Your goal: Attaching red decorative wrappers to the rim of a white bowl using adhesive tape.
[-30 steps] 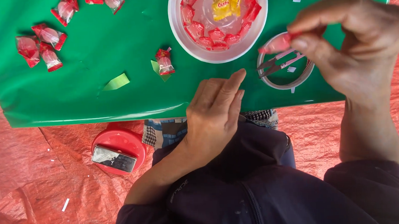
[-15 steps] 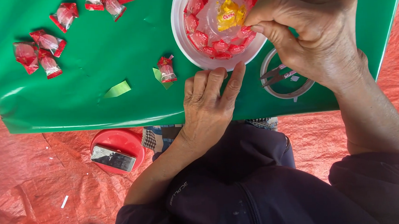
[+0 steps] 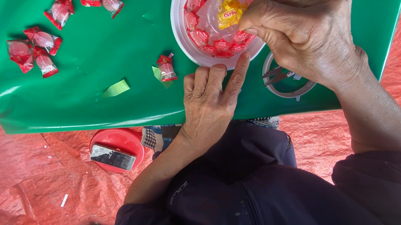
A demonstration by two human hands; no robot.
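Note:
A white bowl (image 3: 177,35) on the green table cover (image 3: 95,54) holds several red-wrapped candies and one yellow-wrapped candy (image 3: 228,14). My right hand (image 3: 307,32) hovers over the bowl's right side, its fingertips pinched on a red candy (image 3: 244,34) at the rim. My left hand (image 3: 211,102) lies flat on the cover just below the bowl, holding nothing, with its index fingertip touching the rim. One loose red candy (image 3: 166,68) lies to the left of my left hand.
More red candies (image 3: 34,51) lie at the far left and along the top edge (image 3: 59,10). Green paper scraps (image 3: 115,89) sit near the loose candy. A tape ring (image 3: 283,92) with small snips (image 3: 277,74) lies under my right wrist. A phone (image 3: 113,157) rests on a red round lid on the red tarp.
My right hand has carried a red candy from above the tape ring leftward to the bowl. My left hand slid up until its index finger touched the rim.

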